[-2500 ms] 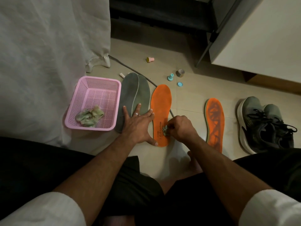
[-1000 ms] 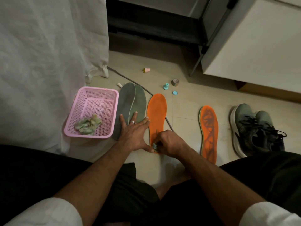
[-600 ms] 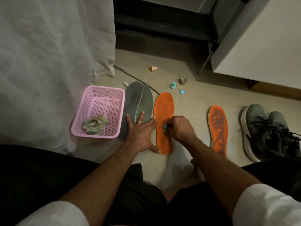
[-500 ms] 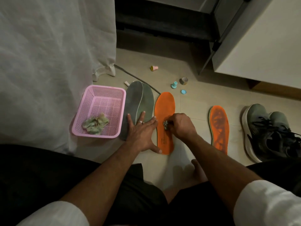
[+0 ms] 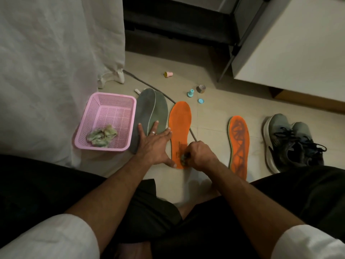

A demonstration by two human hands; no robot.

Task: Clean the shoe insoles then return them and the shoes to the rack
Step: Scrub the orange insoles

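An orange insole [image 5: 179, 126] lies lengthwise on the tiled floor in front of me. My right hand [image 5: 198, 153] grips a small crumpled wipe [image 5: 183, 158] and presses it on the insole's heel end. My left hand [image 5: 154, 144] lies flat with spread fingers, partly on two overlapping grey insoles [image 5: 153, 113], its thumb at the orange insole's left edge. A second orange insole [image 5: 239, 144], streaked with dark marks, lies to the right. Beside it stands a pair of grey sneakers [image 5: 293, 141] with black laces.
A pink mesh basket [image 5: 107, 109] at the left holds crumpled used wipes [image 5: 101, 135]. Small caps and a tape roll [image 5: 201, 89] lie beyond the insoles, and a grey cable [image 5: 141, 82] crosses the floor. A white cloth hangs at the left; a white cabinet [image 5: 298, 43] stands at the right.
My right hand has drawn the wipe back along the orange insole from its middle to the heel end. My left hand has stayed flat in place.
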